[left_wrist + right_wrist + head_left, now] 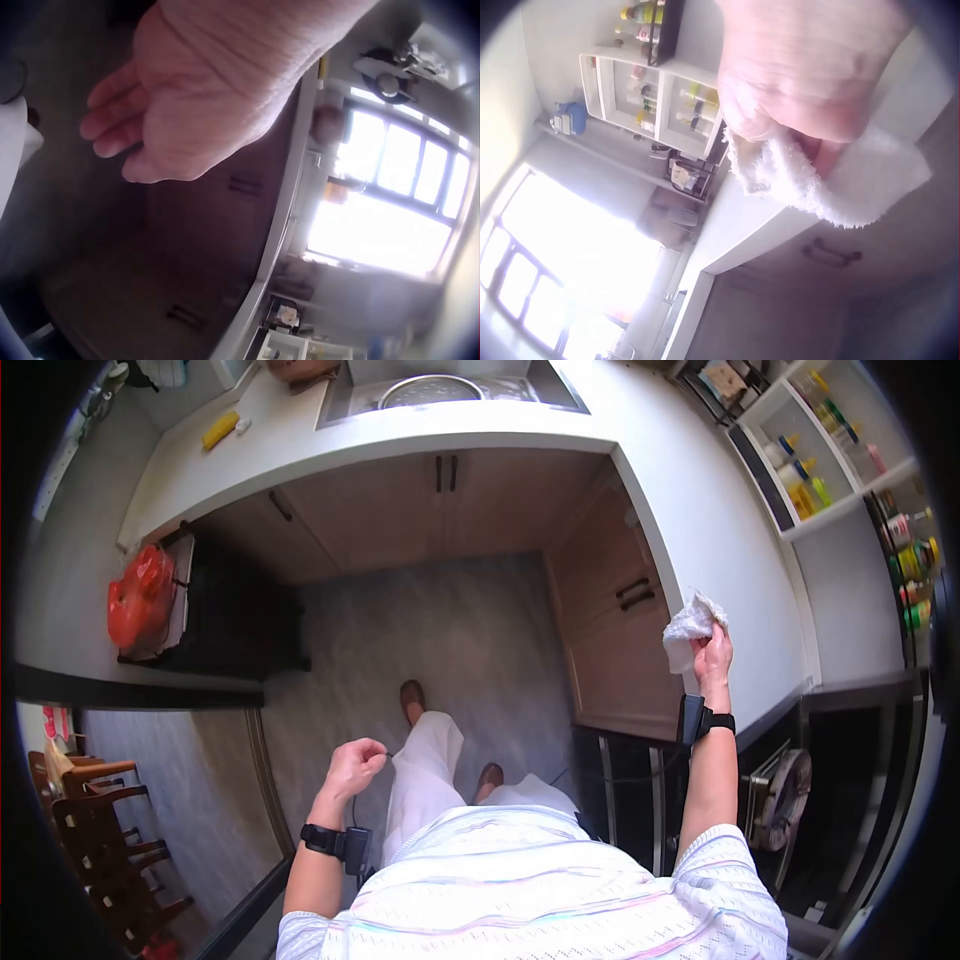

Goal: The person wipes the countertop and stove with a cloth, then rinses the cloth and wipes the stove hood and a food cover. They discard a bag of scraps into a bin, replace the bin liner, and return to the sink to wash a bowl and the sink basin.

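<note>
In the head view my right hand [712,656] grips a white cloth [695,622] near the front edge of the right-hand counter [745,550]. The right wrist view shows the cloth [802,180] bunched under my fingers, its fuzzy edge and a loose flap hanging out. My left hand [355,765] is low at my left side, beside my trouser leg, holding nothing. Its fingers hang loosely curled in the left wrist view, with the palm [195,97] showing.
A sink [432,395] with a round metal rim is set into the far counter. A yellow item [220,430] lies to its left. Bottles fill a white shelf [830,440] at right. A red bag [142,598] tops a black cabinet [235,610] at left. Wooden chairs [100,830] stand beyond the doorway.
</note>
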Action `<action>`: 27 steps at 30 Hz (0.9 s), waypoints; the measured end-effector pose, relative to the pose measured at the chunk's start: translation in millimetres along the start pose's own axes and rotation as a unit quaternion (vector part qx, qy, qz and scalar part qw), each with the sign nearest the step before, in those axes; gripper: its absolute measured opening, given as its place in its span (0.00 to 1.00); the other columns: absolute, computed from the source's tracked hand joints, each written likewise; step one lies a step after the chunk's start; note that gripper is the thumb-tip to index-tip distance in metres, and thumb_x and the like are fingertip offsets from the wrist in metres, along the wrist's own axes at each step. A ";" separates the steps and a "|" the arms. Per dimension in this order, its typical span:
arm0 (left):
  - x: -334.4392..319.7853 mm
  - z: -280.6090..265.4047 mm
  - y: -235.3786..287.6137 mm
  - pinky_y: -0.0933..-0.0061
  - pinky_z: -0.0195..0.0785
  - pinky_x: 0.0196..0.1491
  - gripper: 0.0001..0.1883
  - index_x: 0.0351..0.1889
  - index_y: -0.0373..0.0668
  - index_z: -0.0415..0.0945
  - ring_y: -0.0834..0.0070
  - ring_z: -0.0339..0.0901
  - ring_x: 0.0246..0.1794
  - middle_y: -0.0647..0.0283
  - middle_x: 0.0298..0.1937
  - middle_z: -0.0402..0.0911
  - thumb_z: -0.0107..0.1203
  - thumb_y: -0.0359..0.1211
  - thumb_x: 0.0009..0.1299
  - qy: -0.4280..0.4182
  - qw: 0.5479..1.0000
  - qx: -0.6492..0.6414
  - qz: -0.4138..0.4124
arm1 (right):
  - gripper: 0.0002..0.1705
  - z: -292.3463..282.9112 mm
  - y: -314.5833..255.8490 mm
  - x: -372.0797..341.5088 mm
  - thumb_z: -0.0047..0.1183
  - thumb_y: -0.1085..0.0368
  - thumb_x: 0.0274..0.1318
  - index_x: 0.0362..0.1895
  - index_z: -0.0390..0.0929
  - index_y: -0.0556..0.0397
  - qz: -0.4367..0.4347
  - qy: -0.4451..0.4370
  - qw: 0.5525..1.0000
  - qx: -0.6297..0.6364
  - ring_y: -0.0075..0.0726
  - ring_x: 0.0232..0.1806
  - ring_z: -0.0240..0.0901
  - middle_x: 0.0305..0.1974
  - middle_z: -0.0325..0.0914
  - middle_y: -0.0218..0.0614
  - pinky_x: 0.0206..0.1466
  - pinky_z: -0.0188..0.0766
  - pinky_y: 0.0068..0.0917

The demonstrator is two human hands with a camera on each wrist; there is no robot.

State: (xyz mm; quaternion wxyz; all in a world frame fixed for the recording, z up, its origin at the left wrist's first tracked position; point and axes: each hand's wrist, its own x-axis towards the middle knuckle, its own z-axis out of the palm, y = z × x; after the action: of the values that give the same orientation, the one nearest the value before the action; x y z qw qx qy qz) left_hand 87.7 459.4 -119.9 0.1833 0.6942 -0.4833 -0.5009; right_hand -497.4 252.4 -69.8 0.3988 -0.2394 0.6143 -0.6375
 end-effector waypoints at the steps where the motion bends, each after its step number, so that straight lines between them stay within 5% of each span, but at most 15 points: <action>1: 15.1 -12.4 -1.1 0.75 0.70 0.35 0.09 0.33 0.39 0.78 0.75 0.77 0.27 0.61 0.26 0.79 0.54 0.32 0.56 0.002 1.000 0.005 -0.017 | 0.18 16.2 -0.1 13.1 0.40 0.60 0.59 0.53 0.66 0.49 0.000 0.002 1.000 0.001 0.37 0.49 0.68 0.48 0.69 0.34 0.47 0.68 0.38; 9: 150.7 -132.5 81.0 0.74 0.70 0.34 0.08 0.32 0.39 0.77 0.73 0.77 0.26 0.59 0.25 0.79 0.53 0.30 0.56 0.014 0.997 0.042 0.069 | 0.20 79.5 -1.8 85.8 0.40 0.58 0.59 0.55 0.64 0.47 0.027 0.066 0.997 -0.018 0.39 0.50 0.66 0.51 0.67 0.35 0.47 0.67 0.42; 17: 265.2 -210.9 199.6 0.83 0.65 0.29 0.06 0.33 0.36 0.75 0.86 0.69 0.23 0.69 0.22 0.74 0.52 0.28 0.60 0.024 0.988 -0.010 0.149 | 0.21 152.5 -12.8 161.0 0.40 0.56 0.59 0.56 0.63 0.45 0.062 0.075 0.995 -0.016 0.40 0.52 0.63 0.52 0.65 0.33 0.51 0.63 0.45; 27: 381.1 -292.6 313.7 0.84 0.64 0.37 0.07 0.37 0.36 0.74 0.87 0.68 0.31 0.72 0.29 0.74 0.53 0.28 0.63 0.109 0.980 -0.037 0.160 | 0.18 382.9 -92.3 316.7 0.39 0.57 0.60 0.52 0.67 0.48 -0.061 -0.111 0.974 -0.188 0.31 0.42 0.69 0.43 0.70 0.30 0.38 0.70 0.30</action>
State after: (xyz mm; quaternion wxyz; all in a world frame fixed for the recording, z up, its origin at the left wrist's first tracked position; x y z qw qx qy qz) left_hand 201.9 -79.6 40.4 0.3384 0.6510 -0.5462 -0.4041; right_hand -392.5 -235.2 11.7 0.3732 -0.4162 0.6590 -0.5032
